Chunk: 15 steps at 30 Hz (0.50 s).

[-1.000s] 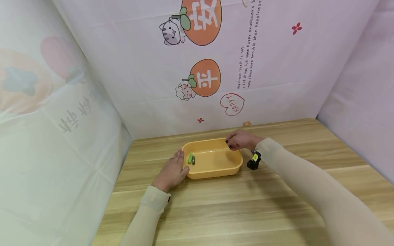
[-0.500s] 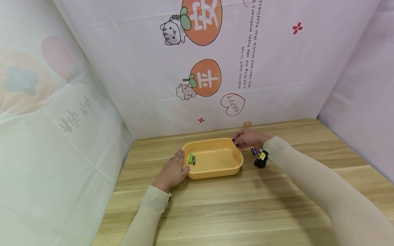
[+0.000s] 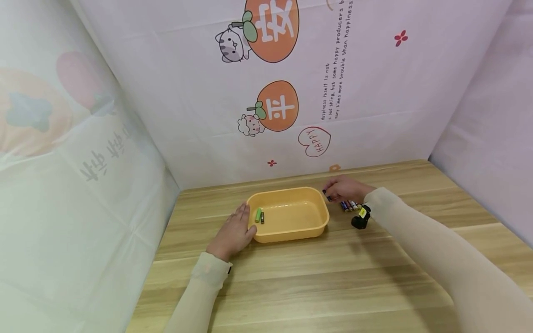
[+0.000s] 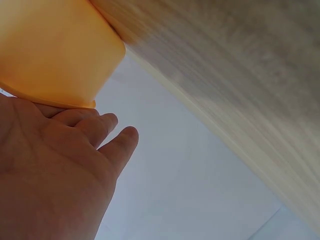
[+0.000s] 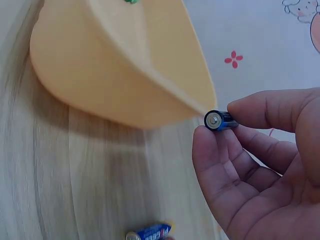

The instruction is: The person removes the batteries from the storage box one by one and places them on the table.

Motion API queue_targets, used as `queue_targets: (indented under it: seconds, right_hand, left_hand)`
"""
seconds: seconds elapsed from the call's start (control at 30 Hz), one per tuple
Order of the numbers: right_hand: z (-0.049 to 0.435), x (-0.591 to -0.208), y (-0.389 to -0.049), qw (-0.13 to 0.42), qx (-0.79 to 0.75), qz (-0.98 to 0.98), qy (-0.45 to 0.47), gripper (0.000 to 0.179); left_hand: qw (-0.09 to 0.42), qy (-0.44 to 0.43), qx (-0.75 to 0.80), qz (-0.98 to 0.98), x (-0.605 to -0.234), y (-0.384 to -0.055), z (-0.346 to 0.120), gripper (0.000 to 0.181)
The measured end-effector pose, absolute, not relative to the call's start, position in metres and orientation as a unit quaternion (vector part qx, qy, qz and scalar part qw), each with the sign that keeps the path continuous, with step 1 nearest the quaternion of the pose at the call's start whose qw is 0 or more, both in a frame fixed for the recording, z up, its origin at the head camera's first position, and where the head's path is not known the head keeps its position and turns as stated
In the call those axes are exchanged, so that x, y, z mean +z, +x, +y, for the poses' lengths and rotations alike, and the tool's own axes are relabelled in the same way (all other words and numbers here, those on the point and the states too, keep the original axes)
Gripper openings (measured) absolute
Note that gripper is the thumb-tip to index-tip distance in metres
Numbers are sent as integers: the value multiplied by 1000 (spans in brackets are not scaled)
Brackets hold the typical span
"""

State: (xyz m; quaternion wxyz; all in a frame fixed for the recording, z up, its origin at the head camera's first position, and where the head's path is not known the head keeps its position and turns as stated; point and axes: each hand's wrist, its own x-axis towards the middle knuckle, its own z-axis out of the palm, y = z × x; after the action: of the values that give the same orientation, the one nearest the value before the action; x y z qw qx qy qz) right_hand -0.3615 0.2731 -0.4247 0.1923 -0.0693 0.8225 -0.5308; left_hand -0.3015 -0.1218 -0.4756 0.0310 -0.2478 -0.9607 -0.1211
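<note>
A dark battery with a blue band [image 5: 220, 120] is pinched between the thumb and fingers of my right hand [image 3: 349, 188]. That hand is just outside the right end of a yellow plastic tray [image 3: 291, 234], above the table. My left hand [image 3: 232, 234] rests on the tray's left end, its fingers fairly straight along the rim in the left wrist view. Inside the tray, near its left end, lie a green battery [image 3: 258, 215] and a dark battery [image 3: 263, 218] side by side.
Several batteries [image 3: 350, 206] lie in a row on the wooden table [image 3: 291, 286], right of the tray and below my right hand. A black wrist camera [image 3: 360, 219] hangs under the right wrist. Printed white cloth [image 3: 200, 115] walls the table's back and sides.
My right hand has moved right with the battery, from over the tray's right end to outside it. More of the battery row now shows. The left hand and tray have stayed in place.
</note>
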Motion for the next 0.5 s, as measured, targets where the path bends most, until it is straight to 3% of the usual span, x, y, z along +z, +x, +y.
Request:
queue_targets:
  seconds: [0.5]
  right_hand:
    - [301,-437,-362,170,-533,828,-33,47]
  left_hand:
    - [33,-247,-116,-961,-477,-302,-122,66]
